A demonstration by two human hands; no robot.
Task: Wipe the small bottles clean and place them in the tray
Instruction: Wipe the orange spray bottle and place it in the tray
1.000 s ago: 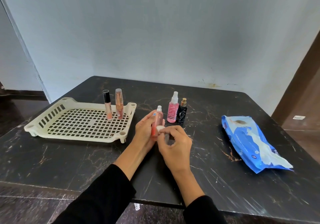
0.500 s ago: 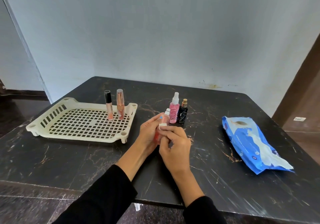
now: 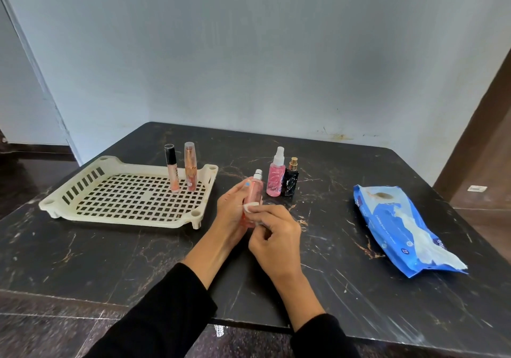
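Nearest, the right hand pinches a small white wipe against a peach-pink spray bottle with a silver top, which the left hand grips upright above the black marbled counter. Just beyond stand a pink spray bottle with a white nozzle and, touching it, a black bottle with a gold cap. To the left, the cream perforated plastic tray holds two upright tubes at its far edge. A blue wipes packet lies well right.
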